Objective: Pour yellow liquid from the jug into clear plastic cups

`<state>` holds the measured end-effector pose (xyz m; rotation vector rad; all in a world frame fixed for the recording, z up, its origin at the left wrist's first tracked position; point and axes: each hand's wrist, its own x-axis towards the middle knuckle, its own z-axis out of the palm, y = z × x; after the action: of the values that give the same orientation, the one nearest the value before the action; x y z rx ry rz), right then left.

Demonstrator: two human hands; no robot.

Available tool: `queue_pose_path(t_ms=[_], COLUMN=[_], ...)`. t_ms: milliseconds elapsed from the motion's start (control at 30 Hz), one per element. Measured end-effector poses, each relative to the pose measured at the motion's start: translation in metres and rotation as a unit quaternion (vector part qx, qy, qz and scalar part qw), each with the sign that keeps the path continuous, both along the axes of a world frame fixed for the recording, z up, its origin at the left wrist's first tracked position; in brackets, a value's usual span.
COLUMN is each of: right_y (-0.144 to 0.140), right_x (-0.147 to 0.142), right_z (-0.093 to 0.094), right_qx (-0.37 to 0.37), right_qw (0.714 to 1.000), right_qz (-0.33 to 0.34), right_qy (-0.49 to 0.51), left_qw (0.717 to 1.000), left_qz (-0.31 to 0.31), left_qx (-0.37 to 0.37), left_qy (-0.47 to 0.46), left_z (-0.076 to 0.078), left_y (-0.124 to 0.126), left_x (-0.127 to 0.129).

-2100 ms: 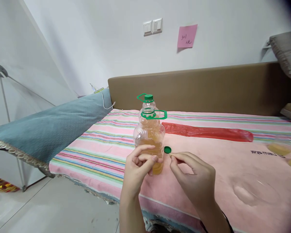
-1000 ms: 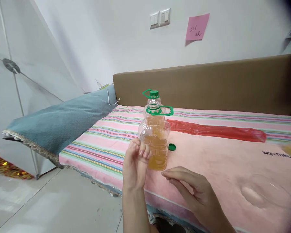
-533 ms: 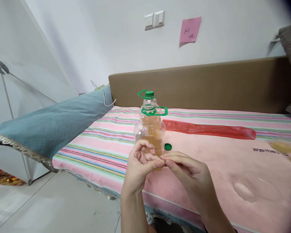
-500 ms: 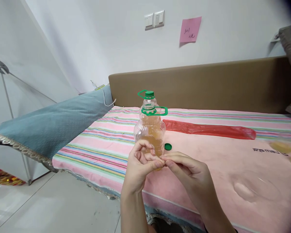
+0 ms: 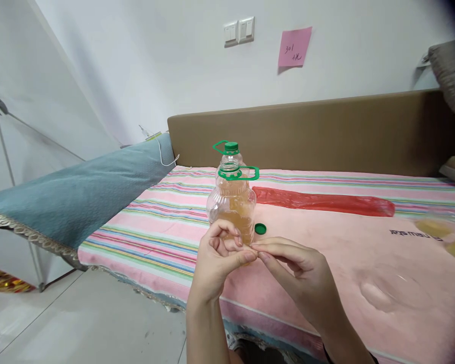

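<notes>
My left hand (image 5: 218, 255) is closed in a pinch, thumb against fingertips, in front of a clear plastic bottle (image 5: 233, 205). Pinched the same way, my right hand (image 5: 293, 268) meets it so that the fingertips of both touch or nearly touch. Whatever lies between the fingertips is too small or hidden to name. The uncapped front bottle holds amber liquid and has a green handle ring (image 5: 252, 173) at its neck. Behind it stands a second bottle with a green cap (image 5: 231, 146). A loose green cap (image 5: 260, 229) lies right of the front bottle.
A red plastic bag (image 5: 322, 200) stretches across the pink striped bedding (image 5: 151, 227). To the right lie a clear dome-shaped plastic piece (image 5: 390, 288) and clear containers with yellowish contents (image 5: 434, 227). A brown headboard (image 5: 307, 134) runs along the wall, below a pink note (image 5: 294, 47).
The view has shifted slightly, moving the scene a little to the left. Both hands keep nearly the same pinched pose, fingertips together.
</notes>
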<state>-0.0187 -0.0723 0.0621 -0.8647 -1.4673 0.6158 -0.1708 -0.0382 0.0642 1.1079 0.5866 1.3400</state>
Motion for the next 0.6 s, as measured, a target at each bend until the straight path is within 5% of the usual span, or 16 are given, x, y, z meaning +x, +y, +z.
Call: queue_pose_path(t_ms=[433,600], right_y=[0.004,0.005], right_x=[0.001,0.003], right_z=[-0.012,-0.020], right_qx=[0.071,-0.063], right_qw=[0.977,0.995], right_qz=[-0.161,-0.064], right_qy=[-0.123,0.043], left_qw=[0.993,0.988], left_qz=[0.024,0.149], left_qx=[-0.041,-0.010], left_qy=[0.111,0.046], left_z=[0.002,0.001], left_y=[0.003,0.009], left_x=[0.005,0.000])
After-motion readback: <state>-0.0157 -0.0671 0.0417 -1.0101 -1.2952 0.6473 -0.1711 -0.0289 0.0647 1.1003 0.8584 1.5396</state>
